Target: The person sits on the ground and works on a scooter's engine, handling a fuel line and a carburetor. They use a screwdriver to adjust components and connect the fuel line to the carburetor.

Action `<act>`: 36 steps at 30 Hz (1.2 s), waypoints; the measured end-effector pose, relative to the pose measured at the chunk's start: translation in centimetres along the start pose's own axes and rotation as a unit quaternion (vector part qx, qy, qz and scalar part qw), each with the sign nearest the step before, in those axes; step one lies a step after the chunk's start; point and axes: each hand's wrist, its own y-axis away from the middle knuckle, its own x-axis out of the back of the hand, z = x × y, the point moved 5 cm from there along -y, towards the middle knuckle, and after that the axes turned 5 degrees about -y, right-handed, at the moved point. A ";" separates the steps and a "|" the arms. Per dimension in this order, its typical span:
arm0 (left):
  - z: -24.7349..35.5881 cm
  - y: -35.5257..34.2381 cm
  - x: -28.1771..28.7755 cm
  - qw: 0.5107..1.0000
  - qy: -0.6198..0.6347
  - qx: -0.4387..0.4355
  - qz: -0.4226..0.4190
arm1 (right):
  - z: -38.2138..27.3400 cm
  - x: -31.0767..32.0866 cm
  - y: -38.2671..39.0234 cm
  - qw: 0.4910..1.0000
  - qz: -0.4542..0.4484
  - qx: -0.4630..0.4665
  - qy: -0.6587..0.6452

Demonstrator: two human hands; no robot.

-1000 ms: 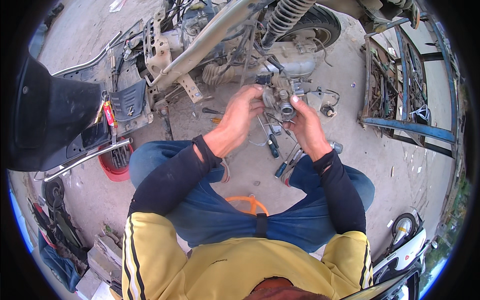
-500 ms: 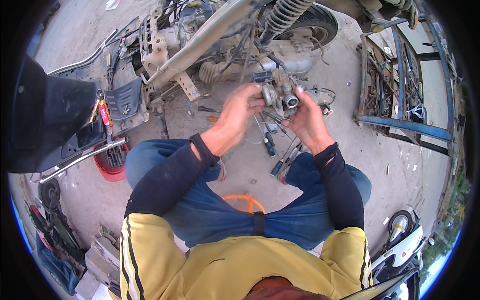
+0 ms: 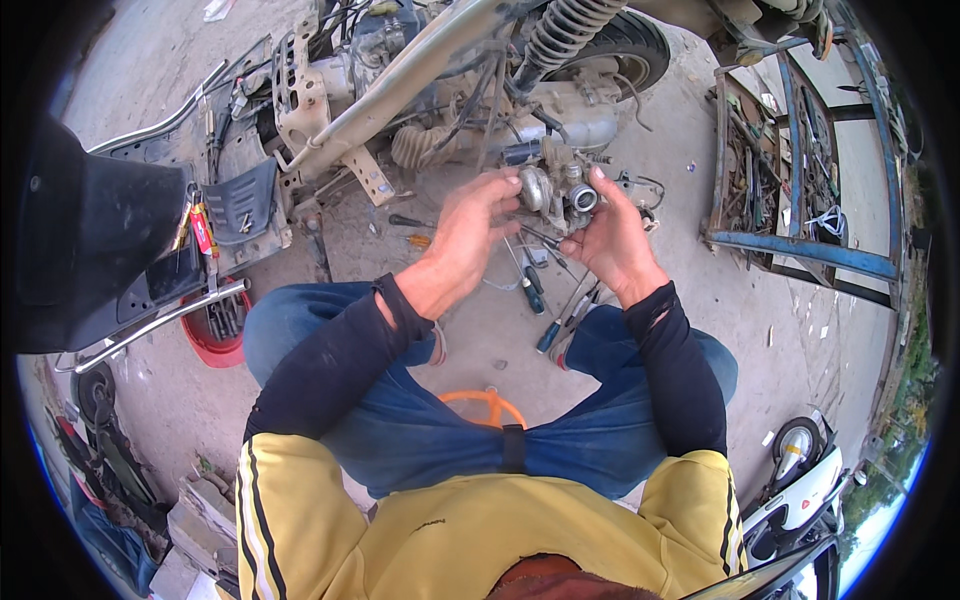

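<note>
A grimy metal carburetor (image 3: 560,190), its round throat facing up toward me, is raised in front of me near the scooter's engine. My right hand (image 3: 615,225) grips its right side, thumb beside the throat. My left hand (image 3: 475,225) is at its left, fingertips on the rounded cap and lower fingers curled loosely, slightly blurred. Below lie screwdrivers (image 3: 532,295) and other tools on the concrete.
The stripped scooter frame (image 3: 370,105) and rear wheel (image 3: 645,65) span the top. A blue metal rack (image 3: 800,255) of tools stands right, a red bowl (image 3: 210,350) left, beside black bodywork (image 3: 100,240). An orange round seat (image 3: 470,405) is beneath me. Another scooter (image 3: 800,490) is lower right.
The carburetor has turned and risen slightly, its throat now more toward me. My right hand moved up with it; my left hand's lower fingers have shifted downward a little.
</note>
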 end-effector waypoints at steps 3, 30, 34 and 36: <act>-0.1 -0.2 -0.1 0.999 0.016 0.029 -0.008 | 0.7 -0.4 0.4 0.997 0.020 0.050 0.049; -1.5 -8.3 -0.2 0.990 0.130 0.014 -0.061 | 3.2 -0.9 0.8 0.911 0.081 0.278 0.295; -1.2 -8.4 -0.6 0.984 0.170 0.022 -0.051 | 2.7 -1.1 1.1 0.905 0.078 0.282 0.309; -1.1 -8.7 -0.5 0.983 0.167 0.017 -0.080 | 2.5 -1.2 1.3 0.904 0.075 0.286 0.310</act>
